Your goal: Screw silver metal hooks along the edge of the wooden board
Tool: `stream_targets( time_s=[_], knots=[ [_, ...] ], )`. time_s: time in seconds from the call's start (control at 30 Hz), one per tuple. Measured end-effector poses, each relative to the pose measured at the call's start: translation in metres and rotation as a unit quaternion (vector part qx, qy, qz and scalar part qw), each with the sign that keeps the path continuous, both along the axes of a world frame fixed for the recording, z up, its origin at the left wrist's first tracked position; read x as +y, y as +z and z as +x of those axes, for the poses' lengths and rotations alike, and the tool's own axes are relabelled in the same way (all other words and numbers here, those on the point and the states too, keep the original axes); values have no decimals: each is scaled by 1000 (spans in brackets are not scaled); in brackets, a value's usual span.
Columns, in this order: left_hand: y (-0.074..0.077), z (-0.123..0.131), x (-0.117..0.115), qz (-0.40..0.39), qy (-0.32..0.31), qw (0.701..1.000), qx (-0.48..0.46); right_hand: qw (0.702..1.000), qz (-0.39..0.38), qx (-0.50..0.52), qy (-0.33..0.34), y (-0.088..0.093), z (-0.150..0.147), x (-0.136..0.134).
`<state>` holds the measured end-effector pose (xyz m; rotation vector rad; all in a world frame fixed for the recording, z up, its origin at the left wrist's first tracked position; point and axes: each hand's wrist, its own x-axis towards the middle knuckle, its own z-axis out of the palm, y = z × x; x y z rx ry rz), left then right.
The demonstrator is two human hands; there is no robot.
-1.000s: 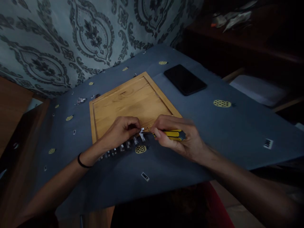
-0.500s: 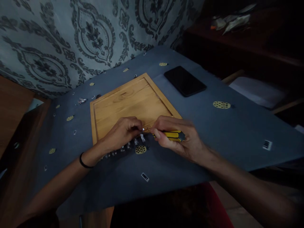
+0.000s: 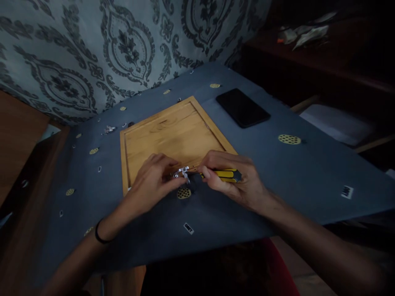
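My right hand (image 3: 236, 176) is closed around the yellow-and-black handle of a screwdriver (image 3: 226, 176), which points left. Its shaft runs toward a shiny metal hinge (image 3: 182, 172) at the near edge of a wooden panel (image 3: 166, 131) with a raised frame. My left hand (image 3: 152, 181) is on the hinge's left side, thumb below and index finger above, with the hinge between their tips. Whether the screwdriver's tip touches a screw is too small to make out. Small dark holes show in the panel's edge beside the hinge.
A dark smartphone (image 3: 242, 107) lies right of the panel on a blue patterned tablecloth (image 3: 296, 181). Another small metal piece (image 3: 109, 129) rests beyond the panel's left corner. A patterned wall (image 3: 123, 49) borders the table's back. A dark surface with crumpled items (image 3: 304, 35) is at far right.
My left hand has shifted slightly left, and its pinch has loosened into a wider grasp, exposing more of the hinge. The right hand with the screwdriver has barely moved. The view has shifted slightly.
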<state>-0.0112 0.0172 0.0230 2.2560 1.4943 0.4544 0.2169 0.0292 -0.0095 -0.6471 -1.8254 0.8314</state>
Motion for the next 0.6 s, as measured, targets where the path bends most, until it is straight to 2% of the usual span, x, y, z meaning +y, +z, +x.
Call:
stream_targets(
  time_s=[0.13, 0.27, 0.6],
  knots=[
    [-14, 13, -19, 34, 9, 996, 77, 1000, 2, 6, -5, -2, -1, 0],
    [-21, 20, -23, 76, 29, 989, 124, 1000, 6, -1, -7, -3, -1, 0],
    [-26, 23, -21, 76, 52, 990, 105, 1000, 12, -2, -6, -1, -2, 0]
  ],
)
